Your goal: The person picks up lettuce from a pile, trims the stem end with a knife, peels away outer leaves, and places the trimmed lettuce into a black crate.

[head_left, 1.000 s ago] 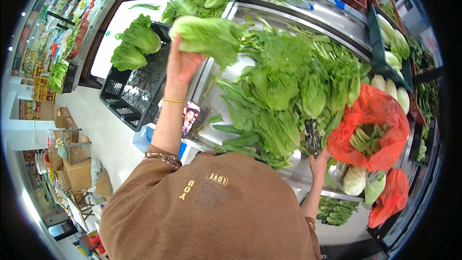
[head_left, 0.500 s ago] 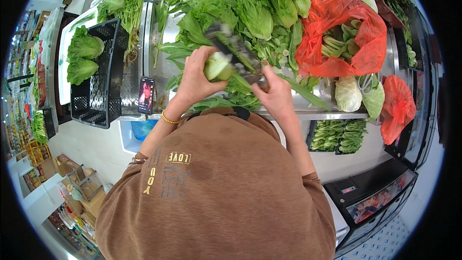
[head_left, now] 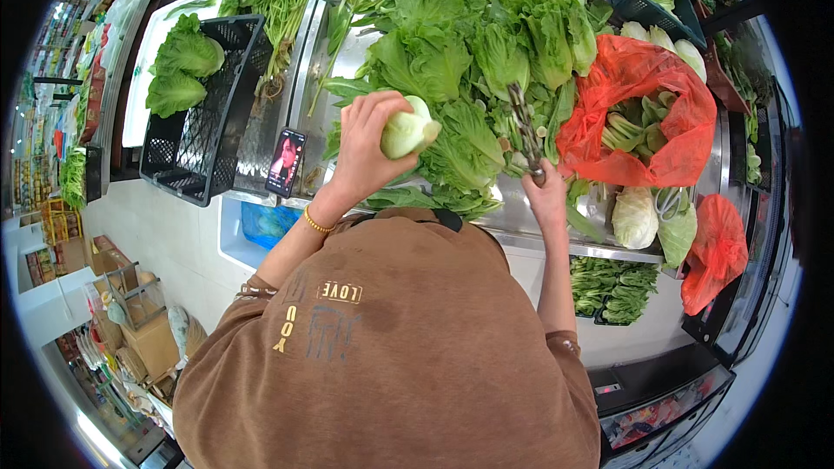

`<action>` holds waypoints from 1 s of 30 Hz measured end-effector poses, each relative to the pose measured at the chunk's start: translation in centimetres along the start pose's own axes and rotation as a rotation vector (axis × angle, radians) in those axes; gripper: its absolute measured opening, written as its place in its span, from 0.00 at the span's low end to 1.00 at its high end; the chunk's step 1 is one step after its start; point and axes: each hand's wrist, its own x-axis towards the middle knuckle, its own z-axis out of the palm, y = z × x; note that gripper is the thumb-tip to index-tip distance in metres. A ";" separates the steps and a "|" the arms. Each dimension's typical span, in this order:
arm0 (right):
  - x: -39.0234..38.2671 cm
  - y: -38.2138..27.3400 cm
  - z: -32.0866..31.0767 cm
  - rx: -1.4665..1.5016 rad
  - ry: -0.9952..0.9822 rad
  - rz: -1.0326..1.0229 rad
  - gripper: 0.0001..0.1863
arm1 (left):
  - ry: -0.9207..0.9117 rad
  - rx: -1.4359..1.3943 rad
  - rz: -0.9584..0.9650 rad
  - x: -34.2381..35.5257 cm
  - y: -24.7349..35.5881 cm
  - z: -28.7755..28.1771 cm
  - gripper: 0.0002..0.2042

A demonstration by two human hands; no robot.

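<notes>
My left hand (head_left: 365,135) is wrapped round a pale green lettuce head (head_left: 403,132), its cut stem end turned to the right. The rest of that head is hidden by my palm. In my right hand (head_left: 547,198) is a kitchen knife (head_left: 524,126), gripped by the handle. Its dark, wet-looking blade points away from me, seen nearly edge-on and apart from the lettuce head. Beneath and beyond both hands, a heap of leafy green lettuce (head_left: 443,61) with loose leaves and stem slices covers much of the metal worktop (head_left: 347,52).
An opened red plastic bag (head_left: 599,143) of greens lies right of the knife. A pale cabbage (head_left: 636,217) and scissors (head_left: 671,201) sit before it. Left are a phone (head_left: 285,161) and a black crate (head_left: 228,113) with lettuce. Below the worktop's edge is a blue-lined white bin (head_left: 239,243).
My right hand has drawn the knife away to the right of the lettuce head, its blade now nearly edge-on. My left hand keeps the head, its stem end turned further right. The view has shifted.
</notes>
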 end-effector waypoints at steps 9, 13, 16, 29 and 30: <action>-0.2 -4.5 4.4 -0.037 -0.142 -0.308 0.20 | -0.065 -0.053 -0.094 -1.5 -0.2 -0.1 0.29; -0.5 6.7 2.7 -0.205 -0.025 -0.092 0.15 | 0.087 0.185 0.209 -3.3 -2.7 -2.5 0.20; -1.4 6.9 2.0 0.082 -0.106 0.246 0.09 | 0.202 0.445 0.330 -4.6 -4.3 -4.0 0.14; -0.6 4.1 3.9 0.242 -0.036 0.465 0.08 | 0.313 0.926 -0.029 1.2 -28.6 -18.6 0.20; -0.5 3.2 4.0 0.228 -0.022 0.505 0.08 | 0.242 0.990 -0.034 1.2 -31.5 -19.6 0.18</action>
